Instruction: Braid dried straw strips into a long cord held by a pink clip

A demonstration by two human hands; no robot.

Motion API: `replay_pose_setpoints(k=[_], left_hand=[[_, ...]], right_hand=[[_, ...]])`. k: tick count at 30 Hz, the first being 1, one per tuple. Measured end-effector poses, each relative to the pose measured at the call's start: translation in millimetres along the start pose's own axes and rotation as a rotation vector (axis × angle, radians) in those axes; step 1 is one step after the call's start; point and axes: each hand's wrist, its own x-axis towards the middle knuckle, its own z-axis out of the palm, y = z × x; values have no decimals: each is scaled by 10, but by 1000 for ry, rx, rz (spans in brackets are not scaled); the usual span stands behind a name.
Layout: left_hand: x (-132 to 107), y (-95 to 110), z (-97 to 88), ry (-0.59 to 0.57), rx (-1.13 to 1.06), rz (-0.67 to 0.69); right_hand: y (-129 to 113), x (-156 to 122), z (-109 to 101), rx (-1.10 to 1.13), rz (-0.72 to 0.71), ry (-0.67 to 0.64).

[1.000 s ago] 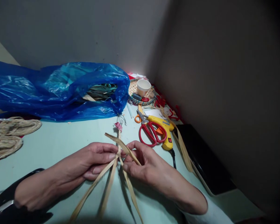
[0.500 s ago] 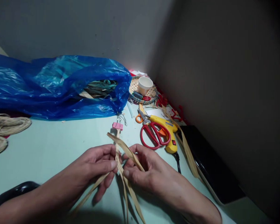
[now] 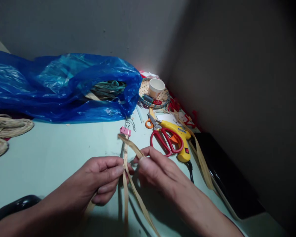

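A narrow braid (image 3: 125,152) of pale dried plant strips runs down from a pink binder clip (image 3: 125,131). My left hand (image 3: 102,177) is closed, thumb and fingers pinching the braid's lower end. Between the thumb and forefinger of my right hand (image 3: 158,168) is a loose tan strip (image 3: 130,143), its free end pointing up toward the clip. Two long strips (image 3: 140,200) hang below the pinched spot toward the table's near edge. Another strip (image 3: 90,207) shows under my left hand, partly hidden.
Right of the braid lie red-handled scissors (image 3: 166,141) and a yellow glue gun (image 3: 180,135). A black flat device (image 3: 227,174) rests farther right. Behind are a blue plastic bag (image 3: 64,85) and a woven basket (image 3: 144,86) holding a cup (image 3: 157,87). Coiled braids (image 3: 11,126) lie left.
My right hand has shifted its grip up the loose strip, thumb now on top. My left fingers have curled in more tightly around the braid's end. The view has tilted slightly.
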Motion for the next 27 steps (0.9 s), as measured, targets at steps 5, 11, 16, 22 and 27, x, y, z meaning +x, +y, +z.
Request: replay_pose_setpoints(k=[5, 11, 16, 22, 27], left_hand=[[-19, 37, 87, 68, 108, 7], [-21, 9, 71, 95, 106, 69], [-28, 21, 87, 90, 128, 99], [-16, 8, 83, 122, 131, 86], [-15, 2, 78, 130, 150, 93]], right_hand=[[-27, -20, -13, -194, -113, 36], [73, -220, 105, -361, 3, 134], [74, -370, 241, -473, 63, 127], [104, -392, 314, -670, -8, 158], [153, -409, 301, -711, -67, 198]])
